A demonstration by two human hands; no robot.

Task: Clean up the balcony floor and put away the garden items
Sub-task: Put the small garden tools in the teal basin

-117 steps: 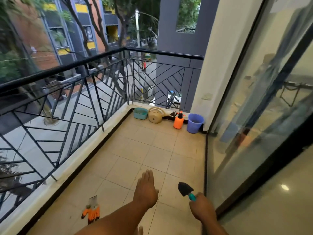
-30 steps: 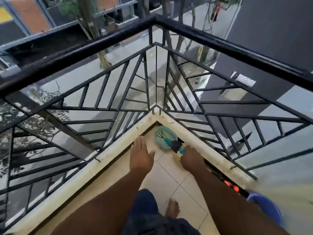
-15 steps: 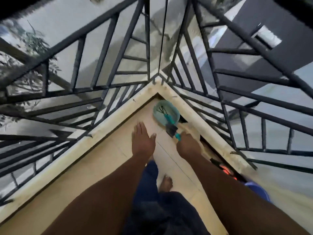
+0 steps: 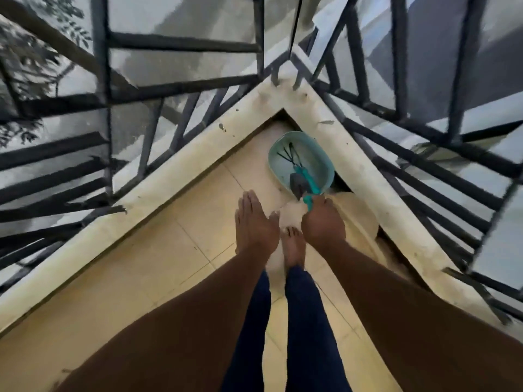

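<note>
beige floor tiles [image 4: 158, 267] fill the near part of the view, running to a point in the far corner of the balcony, where a pale raised kerb [image 4: 181, 176] edges them on both sides. nearest the camera, two bare forearms reach forward over dark blue trouser legs [image 4: 305, 335], and one bare foot [image 4: 294, 247] stands on the tiles between the hands. the left hand [image 4: 254, 224] hangs over the floor with its fingers straight and together, its grip slack and holding nothing. just right of it, the right hand [image 4: 322, 222] has its grip curled round the teal handle of a small hand trowel [image 4: 300, 185], whose dark blade lies over the near rim and inside of a teal basin [image 4: 325, 157]. the basin sits on the floor in the far corner, just beside the right-hand kerb; whether it touches the kerb cannot be told. inside it, farther back, lies a small hand rake [image 4: 291, 157] with dark prongs and a teal handle. under and to the right of the right hand, a beige rounded object [image 4: 359, 219] rests against the kerb, mostly hidden and too blurred to name. beyond the kerb, a dark metal railing [image 4: 181, 89] with slanted bars rises on both sides, and through it show grey pavement far below and some leaves [image 4: 31, 60] at far left.
</note>
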